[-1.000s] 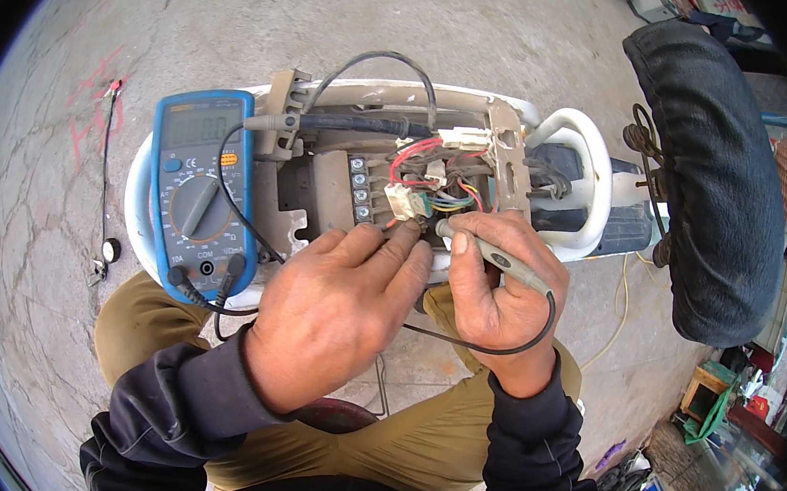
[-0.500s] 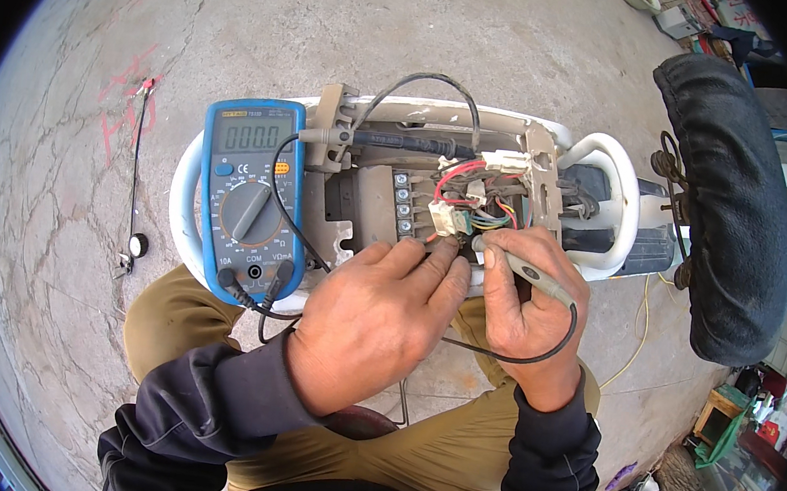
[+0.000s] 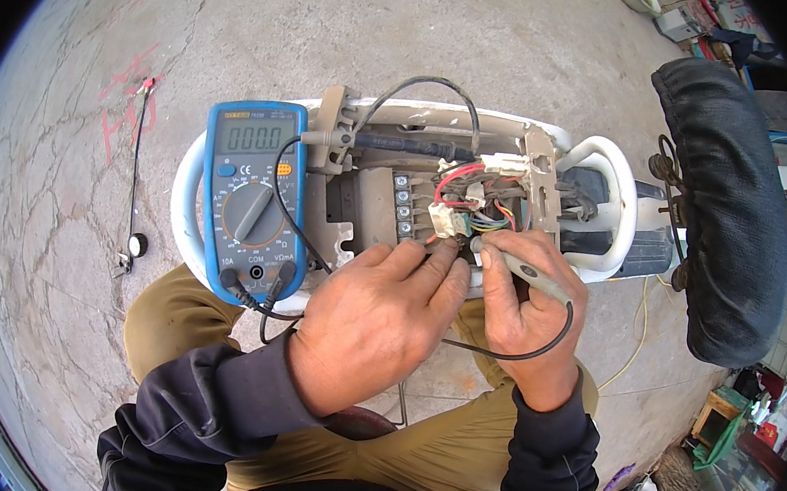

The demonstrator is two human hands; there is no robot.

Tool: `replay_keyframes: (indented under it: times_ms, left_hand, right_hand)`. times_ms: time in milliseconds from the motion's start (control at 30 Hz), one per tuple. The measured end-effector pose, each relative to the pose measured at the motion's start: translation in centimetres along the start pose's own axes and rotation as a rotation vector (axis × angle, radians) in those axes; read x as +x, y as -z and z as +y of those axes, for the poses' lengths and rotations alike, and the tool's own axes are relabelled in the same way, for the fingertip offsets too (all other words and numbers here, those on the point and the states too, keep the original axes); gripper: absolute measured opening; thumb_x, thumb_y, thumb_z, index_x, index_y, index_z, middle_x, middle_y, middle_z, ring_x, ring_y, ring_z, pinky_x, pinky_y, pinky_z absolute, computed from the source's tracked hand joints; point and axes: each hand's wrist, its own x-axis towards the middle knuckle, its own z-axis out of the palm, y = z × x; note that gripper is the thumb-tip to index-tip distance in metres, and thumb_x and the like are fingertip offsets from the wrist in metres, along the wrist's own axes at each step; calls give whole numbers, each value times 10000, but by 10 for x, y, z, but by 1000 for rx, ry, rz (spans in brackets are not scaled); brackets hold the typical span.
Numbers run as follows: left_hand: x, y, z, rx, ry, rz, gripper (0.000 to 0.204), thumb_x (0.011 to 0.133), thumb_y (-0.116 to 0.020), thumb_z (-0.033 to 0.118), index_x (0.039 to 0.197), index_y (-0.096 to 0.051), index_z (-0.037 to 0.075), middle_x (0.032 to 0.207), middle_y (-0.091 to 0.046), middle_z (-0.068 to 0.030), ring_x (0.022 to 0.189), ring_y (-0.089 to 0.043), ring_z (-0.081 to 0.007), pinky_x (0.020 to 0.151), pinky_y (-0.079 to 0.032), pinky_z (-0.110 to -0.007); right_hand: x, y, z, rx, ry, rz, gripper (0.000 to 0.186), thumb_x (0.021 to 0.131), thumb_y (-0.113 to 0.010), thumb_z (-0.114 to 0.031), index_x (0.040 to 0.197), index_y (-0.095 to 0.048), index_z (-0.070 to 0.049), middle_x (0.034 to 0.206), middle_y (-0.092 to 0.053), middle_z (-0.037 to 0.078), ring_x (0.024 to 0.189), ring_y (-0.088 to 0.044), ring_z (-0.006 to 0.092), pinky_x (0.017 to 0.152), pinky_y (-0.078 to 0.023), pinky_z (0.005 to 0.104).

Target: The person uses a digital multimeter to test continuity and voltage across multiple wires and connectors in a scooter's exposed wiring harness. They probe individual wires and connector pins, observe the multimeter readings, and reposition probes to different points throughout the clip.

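My right hand (image 3: 534,318) grips a grey multimeter probe (image 3: 536,276), its tip pointing left into a bundle of coloured wires (image 3: 497,220). Close beside it, my left hand (image 3: 376,316) has its fingers pressed together at the lower edge of a white plug connector (image 3: 448,221). What those fingertips hold is hidden. A blue and grey digital multimeter (image 3: 254,183) lies at the left on a white tubular frame (image 3: 187,187), its dial turned and its display lit with zeros. A second probe (image 3: 395,143) rests across the top of the frame's beige housing. Left of the connector sits a screw terminal block (image 3: 400,206).
A black padded seat (image 3: 723,213) stands at the right of the frame. Black test leads (image 3: 295,221) run from the meter across the housing. A thin cable with a round end piece (image 3: 136,244) lies on the concrete at the left. Assorted clutter fills the right edge.
Both hands stay in place, with the probe still at the wires. The meter and frame sit almost exactly as before; only the view has shifted slightly.
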Motion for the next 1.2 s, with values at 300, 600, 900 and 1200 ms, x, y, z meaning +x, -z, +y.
replay_keyframes:
  times_ms: [300, 600, 900, 1200]
  left_hand:
    - [1, 0, 1, 17, -2, 10, 555, 818, -727, 87, 1352, -680, -54, 1353, -751, -188, 1090, -721, -281, 863, -580, -390]
    - [1, 1, 0, 34, -29, 3, 466, 874, -700, 126, 1299, -683, -63, 1318, -745, -212, 1083, -705, -275, 890, -571, -367]
    - [2, 1, -1, 59, -49, 24, 410, 906, -690, 141, 1260, -689, -67, 1292, -752, -227, 1075, -709, -279, 889, -576, -363]
    - [2, -1, 2, 43, -15, 16, 496, 844, -708, 105, 1309, -682, -66, 1338, -748, -211, 1095, -717, -288, 904, -581, -383]
  right_hand:
    - [-1, -2, 2, 48, -25, 13, 169, 943, -763, 52, 1106, -733, 21, 991, -754, 162, 841, -742, 337, 735, -584, 387]
    - [-2, -1, 2, 26, -18, 1, 125, 1006, -754, 15, 1126, -743, 49, 989, -759, 172, 840, -739, 269, 742, -578, 351]
    - [-1, -4, 5, 26, 13, 27, 239, 886, -780, 80, 1103, -726, -4, 967, -744, 155, 811, -734, 374, 707, -580, 408]
    - [-1, -5, 6, -3, 24, 29, 225, 889, -789, 61, 1096, -732, -7, 959, -745, 151, 799, -734, 371, 696, -578, 409]
